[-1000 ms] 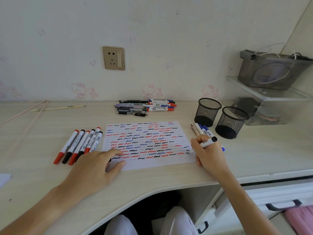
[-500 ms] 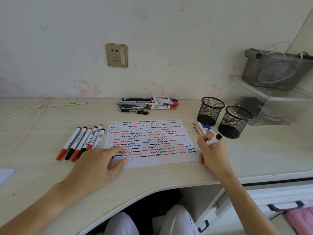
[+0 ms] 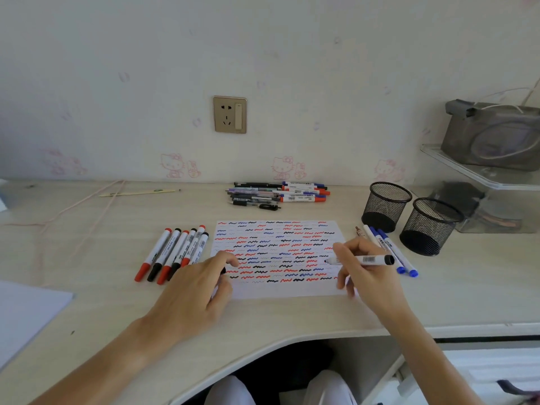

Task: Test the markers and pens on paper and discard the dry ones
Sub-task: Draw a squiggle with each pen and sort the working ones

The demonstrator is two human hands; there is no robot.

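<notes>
Marker (image 3: 362, 260) in right hand's (image 3: 368, 276) curled fingers over paper (image 3: 280, 229); left hand (image 3: 193, 290) flat; mesh cups (image 3: 385, 206) apparently empty.

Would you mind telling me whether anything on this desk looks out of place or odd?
Nothing stands out. The markers lie in a tidy row left of the paper, both mesh cups stand upright, and nothing is spilled.

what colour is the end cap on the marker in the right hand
Black: the marker held by the right hand has a white barrel with a black end, clearest in the head view.
</notes>
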